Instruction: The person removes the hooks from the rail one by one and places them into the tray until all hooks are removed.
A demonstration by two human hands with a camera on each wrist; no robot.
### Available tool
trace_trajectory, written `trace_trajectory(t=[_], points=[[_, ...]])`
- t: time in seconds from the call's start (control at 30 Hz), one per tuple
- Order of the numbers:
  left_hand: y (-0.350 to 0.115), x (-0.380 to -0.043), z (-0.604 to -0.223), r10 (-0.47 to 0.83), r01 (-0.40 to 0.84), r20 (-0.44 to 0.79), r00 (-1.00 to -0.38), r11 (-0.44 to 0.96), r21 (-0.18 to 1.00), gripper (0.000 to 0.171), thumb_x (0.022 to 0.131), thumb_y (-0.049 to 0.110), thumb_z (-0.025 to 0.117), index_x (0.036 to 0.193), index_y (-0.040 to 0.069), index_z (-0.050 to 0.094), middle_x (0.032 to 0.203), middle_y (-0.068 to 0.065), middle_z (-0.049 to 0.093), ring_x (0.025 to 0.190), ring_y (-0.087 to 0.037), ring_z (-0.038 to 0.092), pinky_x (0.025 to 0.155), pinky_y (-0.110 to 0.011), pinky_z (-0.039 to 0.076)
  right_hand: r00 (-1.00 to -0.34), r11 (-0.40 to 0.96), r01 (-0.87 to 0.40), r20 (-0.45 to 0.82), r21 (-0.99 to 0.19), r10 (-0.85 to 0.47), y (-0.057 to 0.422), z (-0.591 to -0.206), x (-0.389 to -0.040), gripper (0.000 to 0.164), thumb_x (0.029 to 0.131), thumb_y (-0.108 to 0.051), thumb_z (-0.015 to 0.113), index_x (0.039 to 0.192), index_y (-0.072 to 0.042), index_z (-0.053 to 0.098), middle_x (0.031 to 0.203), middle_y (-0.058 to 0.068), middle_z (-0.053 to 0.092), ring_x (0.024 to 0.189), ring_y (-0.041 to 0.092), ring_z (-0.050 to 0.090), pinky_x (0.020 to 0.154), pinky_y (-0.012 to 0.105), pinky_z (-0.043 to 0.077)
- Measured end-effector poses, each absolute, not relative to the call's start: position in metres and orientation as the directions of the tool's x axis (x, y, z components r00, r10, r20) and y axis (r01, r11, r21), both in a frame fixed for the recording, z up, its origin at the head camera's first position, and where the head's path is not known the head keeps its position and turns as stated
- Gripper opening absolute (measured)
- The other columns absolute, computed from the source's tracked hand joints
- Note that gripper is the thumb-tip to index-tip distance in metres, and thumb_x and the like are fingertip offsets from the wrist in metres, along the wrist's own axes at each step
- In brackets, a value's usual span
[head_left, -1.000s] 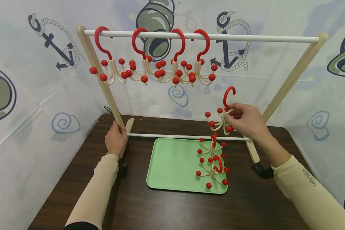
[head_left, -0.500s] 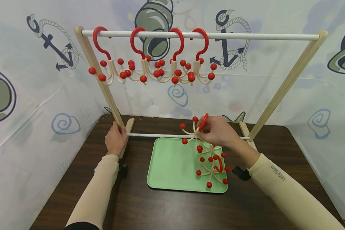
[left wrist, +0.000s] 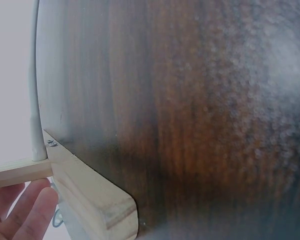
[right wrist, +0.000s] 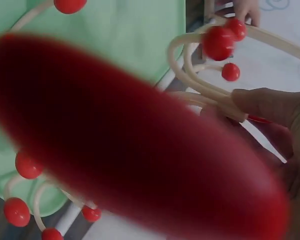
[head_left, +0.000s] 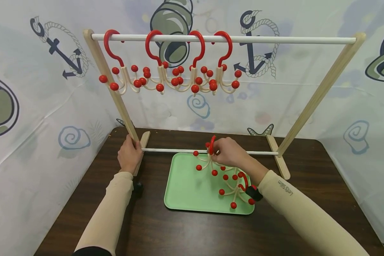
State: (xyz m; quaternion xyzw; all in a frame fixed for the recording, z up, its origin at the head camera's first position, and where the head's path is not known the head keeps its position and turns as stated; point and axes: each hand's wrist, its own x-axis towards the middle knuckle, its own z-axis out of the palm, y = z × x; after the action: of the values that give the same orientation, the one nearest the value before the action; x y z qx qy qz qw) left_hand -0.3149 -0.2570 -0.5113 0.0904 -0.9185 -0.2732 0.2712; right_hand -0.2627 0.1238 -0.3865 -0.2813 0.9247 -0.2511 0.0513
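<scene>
My right hand [head_left: 230, 153] pinches a cream hanger [head_left: 206, 162] by its stem. The hanger has a red hook and curved arms tipped with red balls. It is over the back part of the green tray [head_left: 185, 193]. In the right wrist view, thumb and fingers grip the stem [right wrist: 232, 107], while a large blurred red shape [right wrist: 140, 140] covers the middle. A second such hanger [head_left: 236, 191] lies at the tray's right side; another behind it is mostly hidden by my right arm. My left hand [head_left: 129, 155] holds the rack's left wooden post [head_left: 121, 112] near its foot.
Several matching hangers [head_left: 192, 73] hang from the left half of the rack's white top bar [head_left: 284, 40]. The lower white bar [head_left: 166, 150] runs behind the tray. A right post [head_left: 320, 96] stands on a wooden foot [head_left: 280, 163] upon the dark table [head_left: 179, 234].
My right hand has carried the hanger left and down, from beside the right post to over the tray's back. My left hand stays on the post.
</scene>
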Motion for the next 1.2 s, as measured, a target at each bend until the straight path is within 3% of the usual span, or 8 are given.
trace_trajectory(t=[0.17,0.4,0.67,0.87,1.03,1.2], points=[[-0.257,-0.316,-0.511,-0.315,-0.015,0.45,-0.836,0.832,0.554,0.024,0.097,0.02,0.054,0.111,0.001,0.052,0.089,-0.021,0.06,0.08,-0.048,0.061,0.068,-0.063,0.044,-0.859,0.759,-0.428,-0.04,-0.491,-0.511,0.124,-0.393,-0.269,0.019,0.084,-0.004,0.068,0.099,-0.009,0.077,0.098,0.001,0.074,0.072,0.014,0.063,0.062,0.028,0.047],[-0.254,-0.317,-0.509,-0.308,-0.005,0.461,-0.832,0.836,0.548,0.023,0.097,0.018,0.055,0.109,0.0,0.052,0.088,-0.022,0.06,0.079,-0.048,0.062,0.068,-0.062,0.044,-0.86,0.775,-0.417,-0.07,-0.475,-0.505,0.13,-0.401,-0.275,0.02,0.085,-0.002,0.065,0.1,-0.006,0.077,0.103,0.005,0.073,0.065,0.014,0.059,0.056,0.027,0.041],[-0.257,-0.319,-0.51,-0.319,-0.019,0.453,-0.833,0.834,0.552,0.023,0.097,0.018,0.055,0.111,0.0,0.051,0.089,-0.022,0.061,0.081,-0.049,0.061,0.069,-0.063,0.044,-0.841,0.785,-0.478,-0.051,-0.395,-0.538,0.131,-0.41,-0.278,0.009,0.086,-0.005,0.068,0.086,-0.006,0.077,0.074,-0.001,0.07,0.058,0.011,0.057,0.06,0.028,0.047],[-0.258,-0.319,-0.512,-0.316,-0.016,0.455,-0.832,0.834,0.551,0.023,0.097,0.019,0.055,0.11,0.0,0.051,0.088,-0.022,0.06,0.081,-0.049,0.061,0.069,-0.063,0.043,-0.848,0.797,-0.463,-0.07,-0.387,-0.526,0.13,-0.413,-0.278,0.014,0.089,-0.007,0.066,0.081,-0.009,0.076,0.056,-0.006,0.058,0.049,0.009,0.042,0.055,0.027,0.039],[-0.258,-0.318,-0.513,-0.323,-0.02,0.457,-0.829,0.833,0.552,0.023,0.096,0.019,0.055,0.11,0.001,0.051,0.088,-0.022,0.06,0.081,-0.05,0.061,0.069,-0.063,0.043,-0.854,0.809,-0.454,-0.077,-0.375,-0.515,0.13,-0.415,-0.278,0.018,0.09,-0.008,0.065,0.074,-0.01,0.072,0.052,-0.005,0.047,0.049,0.01,0.033,0.053,0.026,0.034],[-0.259,-0.318,-0.514,-0.32,-0.018,0.457,-0.83,0.834,0.552,0.023,0.096,0.019,0.055,0.109,0.0,0.051,0.088,-0.022,0.06,0.08,-0.049,0.061,0.068,-0.063,0.043,-0.857,0.816,-0.447,-0.086,-0.366,-0.508,0.133,-0.417,-0.277,0.014,0.091,-0.007,0.063,0.085,-0.007,0.076,0.061,-0.003,0.06,0.05,0.009,0.041,0.054,0.026,0.038]])
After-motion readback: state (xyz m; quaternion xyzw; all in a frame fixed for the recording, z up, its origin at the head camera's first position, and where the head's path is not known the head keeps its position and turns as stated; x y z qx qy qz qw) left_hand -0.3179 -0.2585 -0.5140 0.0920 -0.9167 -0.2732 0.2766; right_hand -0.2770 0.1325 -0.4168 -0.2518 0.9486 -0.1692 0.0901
